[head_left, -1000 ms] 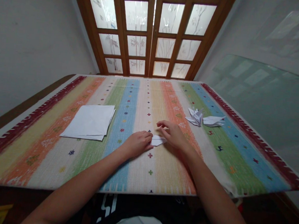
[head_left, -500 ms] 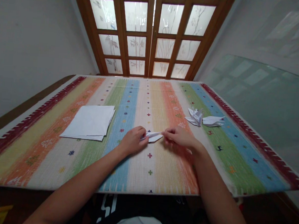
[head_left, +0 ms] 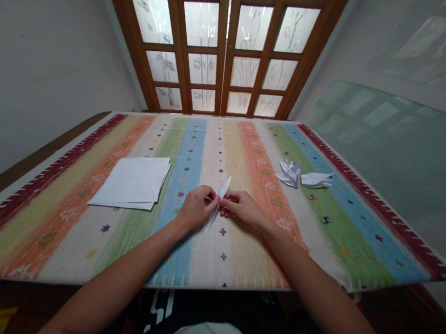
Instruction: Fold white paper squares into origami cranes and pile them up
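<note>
Head view. My left hand [head_left: 195, 209] and my right hand [head_left: 243, 208] meet over the middle of the striped cloth [head_left: 239, 250], each pinching the same narrow folded paper [head_left: 223, 186] between fingertips. The paper stands tilted, its upper point leaning away from me and to the right, its lower point just above the cloth below my left hand. To the left, well apart, lies a stack of white sheets [head_left: 133, 181], flat on the orange and green stripes. To the right, two finished paper figures [head_left: 291, 173] rest close together near the blue stripe. Wooden doors with frosted panes [head_left: 224, 49] close the far end.
</note>
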A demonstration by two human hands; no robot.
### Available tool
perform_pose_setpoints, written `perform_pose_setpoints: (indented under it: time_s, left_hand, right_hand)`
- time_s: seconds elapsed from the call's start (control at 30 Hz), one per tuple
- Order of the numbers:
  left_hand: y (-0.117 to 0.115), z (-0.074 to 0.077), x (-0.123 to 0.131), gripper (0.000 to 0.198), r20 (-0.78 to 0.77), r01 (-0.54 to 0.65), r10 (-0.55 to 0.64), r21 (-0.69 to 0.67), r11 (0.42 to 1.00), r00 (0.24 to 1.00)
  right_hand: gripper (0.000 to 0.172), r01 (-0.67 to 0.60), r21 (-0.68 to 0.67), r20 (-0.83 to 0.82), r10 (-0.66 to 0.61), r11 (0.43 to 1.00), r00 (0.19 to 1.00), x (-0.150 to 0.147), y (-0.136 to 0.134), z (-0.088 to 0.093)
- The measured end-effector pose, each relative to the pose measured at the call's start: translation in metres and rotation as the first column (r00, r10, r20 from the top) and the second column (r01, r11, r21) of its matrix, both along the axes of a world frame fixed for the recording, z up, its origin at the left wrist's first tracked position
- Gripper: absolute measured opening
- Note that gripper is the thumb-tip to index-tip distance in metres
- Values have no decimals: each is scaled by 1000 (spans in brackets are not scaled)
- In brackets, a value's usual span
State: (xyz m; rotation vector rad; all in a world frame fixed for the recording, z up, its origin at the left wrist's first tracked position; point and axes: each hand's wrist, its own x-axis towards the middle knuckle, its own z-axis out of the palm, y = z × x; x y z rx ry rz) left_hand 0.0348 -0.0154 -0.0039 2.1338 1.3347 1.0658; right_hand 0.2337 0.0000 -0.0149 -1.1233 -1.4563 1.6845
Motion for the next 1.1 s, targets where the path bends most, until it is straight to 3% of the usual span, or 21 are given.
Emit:
perform_pose_setpoints:
  time_s: [0.17,0.33,0.5,0.67,0.9,1.1]
  left_hand:
    - [-1,3,-1,8,130,-15,10,41,999,992]
    - [-2,6,1,8,266,-8,10,-10,1000,964]
    - [-3,9,2,11,388,-6,30,-65,998,921]
    - [-2,8,3,15,477,-5,88,-172,985,875]
    - [-3,12,3,18,482,22,68,-179,984,873]
    - [-5,12,3,15,482,44,43,-167,985,875]
  right_hand:
    - [36,104,84,-67,-99,991,993,-6,-1,-1]
    - [29,177,300,-82,-160,937,984,-9,-1,3]
    - [27,182,342,-93,-160,922,983,-10,-4,10]
    - [26,245,267,-152,-211,932,966,-12,-5,11]
    - [36,337,60,-319,-302,940,898,-16,-3,6]
    - [37,247,-47,-348,-247,968,904,-16,-6,8]
